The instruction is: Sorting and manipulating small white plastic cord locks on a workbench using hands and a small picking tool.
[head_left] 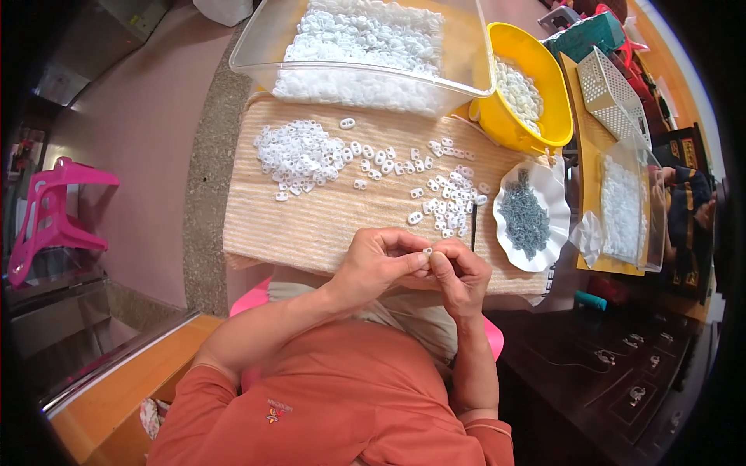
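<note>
Pinching together above the near edge of the cloth (342, 225), the left hand (392, 256) and right hand (458, 272) meet fingertip to fingertip around one small white piece (427, 251). Only the top of it shows; fingers cover the rest, and I cannot tell which hand bears it. Both grips are narrow, with thumbs and forefingers nearly touching.

Just beyond the hands lies a loose cluster (447, 210) of white two-holed pieces, with a dark stick (474, 225) along its right side, between it and a white dish (501, 237). That scalloped dish, filled with grey bits (524, 213), takes up the right edge of the cloth. A bigger heap (299, 155) of white pieces sits at the far left, and a scattered row (386, 165) links the two.

Across the far side, a clear bin (466, 92) full of white pieces blocks the back; a yellow bucket (557, 101) with paler pieces stands against its right corner. Farther right are a perforated basket (610, 89), a second clear bin (655, 233) and a crumpled white thing (588, 235) whose kind is unclear. Well apart on the left stands a pink stool (50, 210).
</note>
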A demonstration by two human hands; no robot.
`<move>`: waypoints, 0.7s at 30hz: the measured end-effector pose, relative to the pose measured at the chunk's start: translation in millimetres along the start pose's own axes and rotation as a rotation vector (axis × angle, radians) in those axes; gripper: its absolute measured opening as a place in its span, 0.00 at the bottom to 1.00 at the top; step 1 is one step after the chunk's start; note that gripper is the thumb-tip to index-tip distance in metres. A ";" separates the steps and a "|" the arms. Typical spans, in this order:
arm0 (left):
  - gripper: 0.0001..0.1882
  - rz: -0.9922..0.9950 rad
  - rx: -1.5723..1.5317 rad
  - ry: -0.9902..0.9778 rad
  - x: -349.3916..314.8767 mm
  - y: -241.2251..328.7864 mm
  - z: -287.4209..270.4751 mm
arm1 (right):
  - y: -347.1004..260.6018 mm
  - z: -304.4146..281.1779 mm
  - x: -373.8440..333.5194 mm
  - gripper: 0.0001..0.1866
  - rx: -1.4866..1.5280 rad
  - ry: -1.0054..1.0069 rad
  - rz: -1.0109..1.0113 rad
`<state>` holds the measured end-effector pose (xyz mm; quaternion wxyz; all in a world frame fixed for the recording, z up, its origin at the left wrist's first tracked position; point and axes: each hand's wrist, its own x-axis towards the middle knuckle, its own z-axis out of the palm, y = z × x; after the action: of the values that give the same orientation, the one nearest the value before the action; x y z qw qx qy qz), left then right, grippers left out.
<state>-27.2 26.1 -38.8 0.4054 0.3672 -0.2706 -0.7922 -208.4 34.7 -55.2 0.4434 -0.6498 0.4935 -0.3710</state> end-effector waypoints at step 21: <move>0.09 0.052 -0.160 0.125 -24.1 6.3 -19.2 | -23.1 4.2 21.8 0.05 -0.310 0.103 -0.089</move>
<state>0.7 40.6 -36.7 0.4700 0.3754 -0.1903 -0.7758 -192.2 17.1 -33.8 0.2949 -0.7119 0.5375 -0.3426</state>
